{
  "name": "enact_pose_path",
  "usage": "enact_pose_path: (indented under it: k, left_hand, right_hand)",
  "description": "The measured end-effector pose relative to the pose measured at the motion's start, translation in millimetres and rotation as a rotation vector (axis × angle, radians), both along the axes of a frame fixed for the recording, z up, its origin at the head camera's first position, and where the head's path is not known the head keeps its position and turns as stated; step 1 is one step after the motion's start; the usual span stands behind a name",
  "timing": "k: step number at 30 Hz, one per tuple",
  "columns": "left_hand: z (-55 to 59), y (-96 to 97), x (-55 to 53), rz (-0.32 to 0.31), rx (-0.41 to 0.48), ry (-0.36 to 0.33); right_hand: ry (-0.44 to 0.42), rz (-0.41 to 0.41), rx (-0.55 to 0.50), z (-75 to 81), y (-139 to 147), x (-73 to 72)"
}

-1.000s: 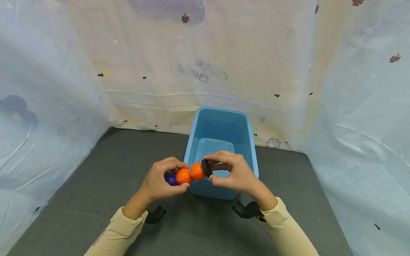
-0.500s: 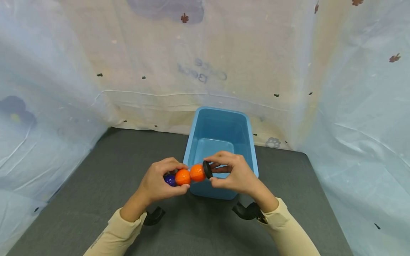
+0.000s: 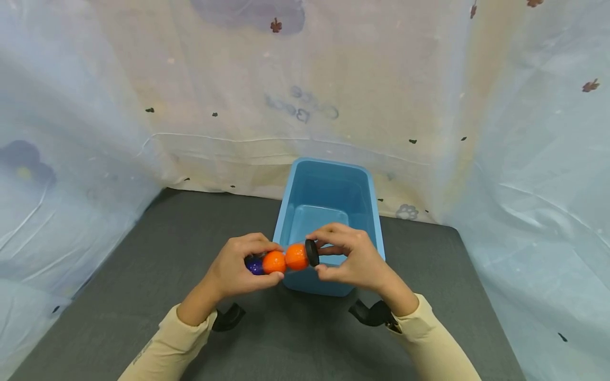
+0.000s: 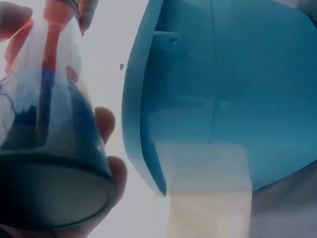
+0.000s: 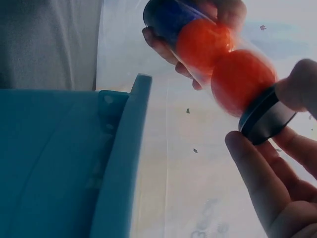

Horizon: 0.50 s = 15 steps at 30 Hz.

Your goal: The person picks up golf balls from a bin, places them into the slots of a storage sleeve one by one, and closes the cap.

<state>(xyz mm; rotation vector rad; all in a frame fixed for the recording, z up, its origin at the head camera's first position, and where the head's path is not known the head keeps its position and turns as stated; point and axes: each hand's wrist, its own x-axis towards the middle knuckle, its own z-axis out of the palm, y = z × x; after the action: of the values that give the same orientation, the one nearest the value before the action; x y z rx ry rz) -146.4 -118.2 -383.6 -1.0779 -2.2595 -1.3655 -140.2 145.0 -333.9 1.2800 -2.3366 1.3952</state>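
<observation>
My left hand (image 3: pixel 238 267) grips the left end of a clear plastic tube (image 5: pixel 192 74), fingers curled round it. Inside the tube sit two orange balls (image 3: pixel 297 257) and a dark blue ball (image 3: pixel 255 265) at the left end. My right hand (image 3: pixel 350 257) pinches the black cap (image 3: pixel 312 253) at the tube's right end between thumb and fingers. In the right wrist view the cap (image 5: pixel 267 116) sits against the tube beside the nearer orange ball. The tube is held tilted, its right end slightly higher, over the near part of the blue bin.
A light blue plastic bin (image 3: pixel 376 217) stands on the dark grey table (image 3: pixel 209 222) just beyond the hands. Pale patterned sheeting (image 3: pixel 362 95) hangs behind and along both sides. Black straps (image 3: pixel 229 318) hang at both wrists.
Both hands keep their hold on the tube and cap. The right hand and the cap have shifted slightly to the right, and the cap has turned a little more upright.
</observation>
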Motion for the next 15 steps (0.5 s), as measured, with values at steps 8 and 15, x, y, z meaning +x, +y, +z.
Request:
enact_pose_path:
  k: [8,15]
  left_hand:
    - [2.1,-0.7,-2.9,-0.066,0.004,-0.052]
    - [6.9,-0.9,-4.6,-0.109,0.008,-0.092]
  right_hand:
    - [0.084,0.009,0.066,-1.0,3.9,-3.1]
    - [0.15,0.046,0.037,-2.4,4.4,-3.4]
